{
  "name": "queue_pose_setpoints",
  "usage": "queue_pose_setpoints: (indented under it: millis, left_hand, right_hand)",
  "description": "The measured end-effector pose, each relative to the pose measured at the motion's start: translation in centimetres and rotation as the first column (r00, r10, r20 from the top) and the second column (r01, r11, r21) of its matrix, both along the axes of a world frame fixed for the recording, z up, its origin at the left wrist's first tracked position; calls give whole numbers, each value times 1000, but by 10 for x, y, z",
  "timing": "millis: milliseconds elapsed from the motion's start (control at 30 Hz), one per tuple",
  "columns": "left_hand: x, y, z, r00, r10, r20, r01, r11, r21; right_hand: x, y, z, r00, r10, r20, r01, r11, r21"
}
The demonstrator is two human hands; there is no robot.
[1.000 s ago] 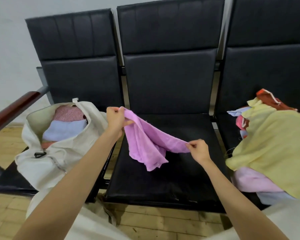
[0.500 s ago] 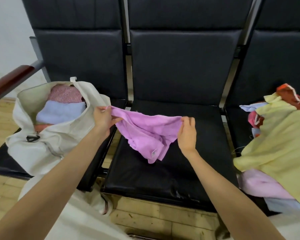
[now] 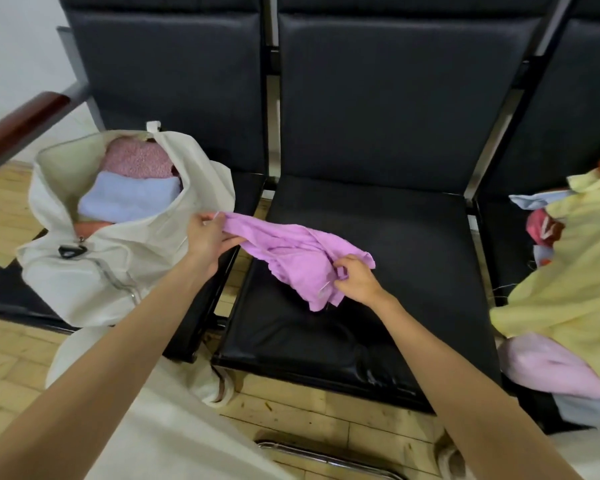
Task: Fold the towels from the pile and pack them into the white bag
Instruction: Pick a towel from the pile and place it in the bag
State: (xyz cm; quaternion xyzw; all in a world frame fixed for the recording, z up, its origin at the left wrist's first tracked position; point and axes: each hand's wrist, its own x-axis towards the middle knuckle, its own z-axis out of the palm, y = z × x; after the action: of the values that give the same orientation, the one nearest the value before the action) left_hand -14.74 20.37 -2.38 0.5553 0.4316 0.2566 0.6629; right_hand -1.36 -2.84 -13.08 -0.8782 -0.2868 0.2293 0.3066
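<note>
A purple towel (image 3: 291, 254) hangs crumpled over the middle black seat (image 3: 413, 271). My left hand (image 3: 207, 235) pinches its left corner, just beside the bag's mouth. My right hand (image 3: 354, 280) grips the towel's lower right edge. The white bag (image 3: 94, 282) stands open on the left seat and holds a folded light-blue towel (image 3: 129, 199) and a pink speckled one (image 3: 136, 161). The pile of towels (image 3: 568, 271) lies on the right seat, with a large yellow one on top.
A wooden armrest (image 3: 21, 126) runs along the far left of the bench. A pale pink towel (image 3: 551, 368) hangs off the right seat's front. Wooden floor and a metal rail (image 3: 326, 459) lie below the seats.
My right hand moved down along the purple towel and took hold of its lower edge. The towel sank closer to the middle seat. My left hand kept its corner.
</note>
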Motion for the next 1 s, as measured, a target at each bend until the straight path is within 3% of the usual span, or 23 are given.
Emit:
queue_pose_setpoints:
  millis: [133,233,400,500,600,667,733,800,867,933,1000]
  left_hand:
    - [-5,3,0,1000,9,-15,-9,1000,5]
    - [-11,4,0,999,-6,-48,7,1000,20]
    - [-34,13,-14,955,-46,-294,93,985,147]
    - [-47,20,-26,847,-98,-522,236,950,205]
    - [-52,19,-27,618,-117,-777,549,772,320]
    - [-49,11,-24,552,-102,-827,662,657,361]
    - [-42,3,-20,583,-85,-808,686,584,434]
    - [-32,0,-13,677,-84,-732,632,577,518]
    - [-25,1,0,780,-81,-620,501,675,542]
    - [-17,0,22,894,-77,-440,286,855,432]
    - [-11,-5,47,973,-17,-232,98,935,341]
  right_hand:
    - [-2,10,-2,998,58,-20,-59,997,-48]
    - [-1,9,-4,1000,-16,3,16,1000,-17]
    - [11,-13,13,985,-95,147,83,993,84]
    - [22,-31,36,967,-152,206,120,980,159]
    - [26,-47,61,941,-193,278,139,970,201]
    - [24,-56,76,927,-129,351,75,984,164]
    - [21,-64,89,905,-48,422,10,996,93]
    - [20,-69,100,885,-43,463,14,998,66]
    - [19,-76,111,871,-102,481,78,995,69]
    - [16,-85,122,846,-166,507,144,986,83]
    - [11,-95,132,824,-200,530,175,980,96]
